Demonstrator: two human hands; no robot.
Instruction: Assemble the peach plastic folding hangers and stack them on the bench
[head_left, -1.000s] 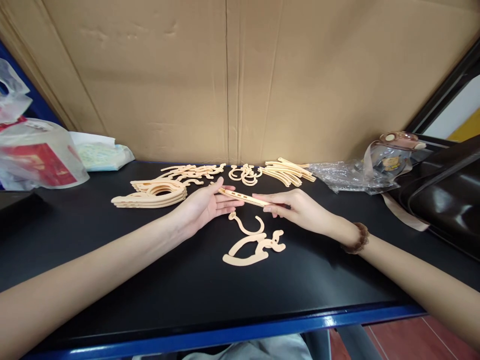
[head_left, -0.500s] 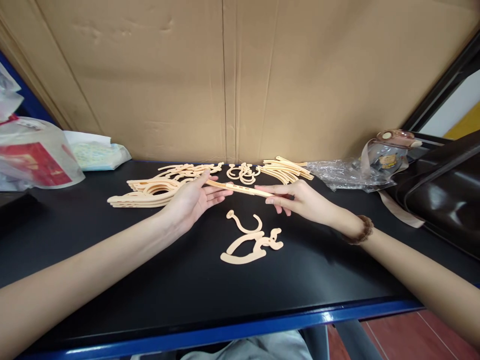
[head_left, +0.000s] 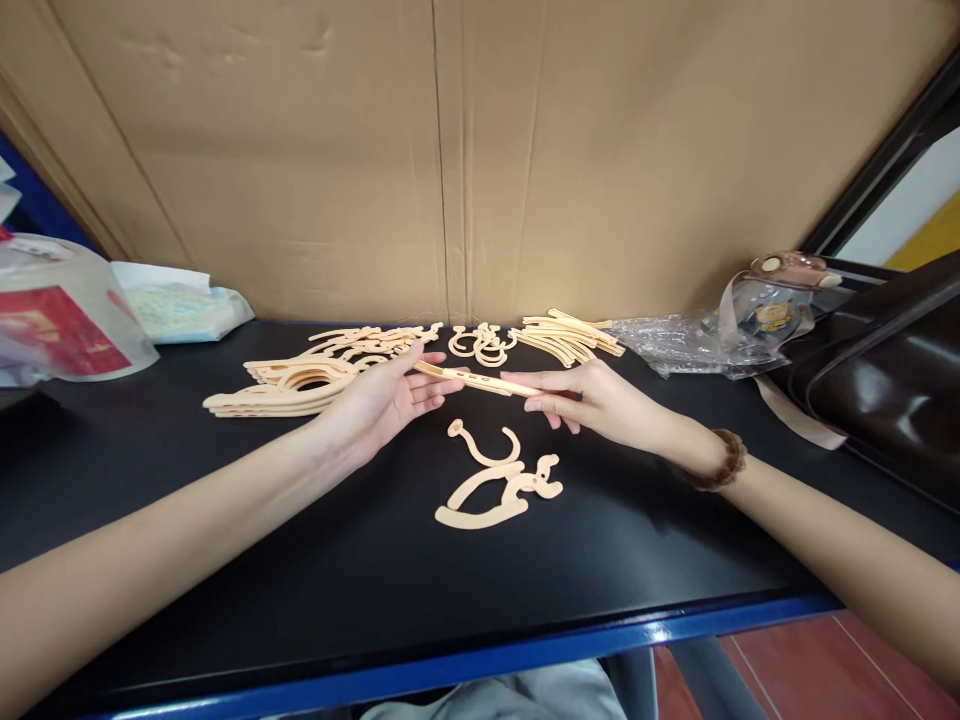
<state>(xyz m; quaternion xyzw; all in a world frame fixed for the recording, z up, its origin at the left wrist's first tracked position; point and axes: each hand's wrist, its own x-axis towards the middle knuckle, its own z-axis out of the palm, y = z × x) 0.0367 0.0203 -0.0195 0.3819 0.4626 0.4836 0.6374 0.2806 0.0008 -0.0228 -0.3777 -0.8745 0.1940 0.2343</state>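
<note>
A thin cream plastic strip (head_left: 474,380) with small holes is held level above the black table (head_left: 300,560). My right hand (head_left: 592,402) pinches its right end between thumb and fingers. My left hand (head_left: 386,398) is palm-up with fingers stretched out, and the strip's left end rests at its fingertips. Just below the hands lie a cream hook piece (head_left: 484,447) and curved cream hanger parts (head_left: 499,492) on the table.
Stacked cream hanger bodies (head_left: 281,385), small hooks (head_left: 484,345) and a pile of curved bars (head_left: 570,338) lie at the back by a cardboard wall (head_left: 450,150). Plastic bags (head_left: 67,320) sit at the left; crumpled clear wrap (head_left: 690,350) and a dark brown bag (head_left: 892,380) at the right.
The strip and both hands have risen slightly and shifted a little left; the camera has also panned, moving the scene leftward.
</note>
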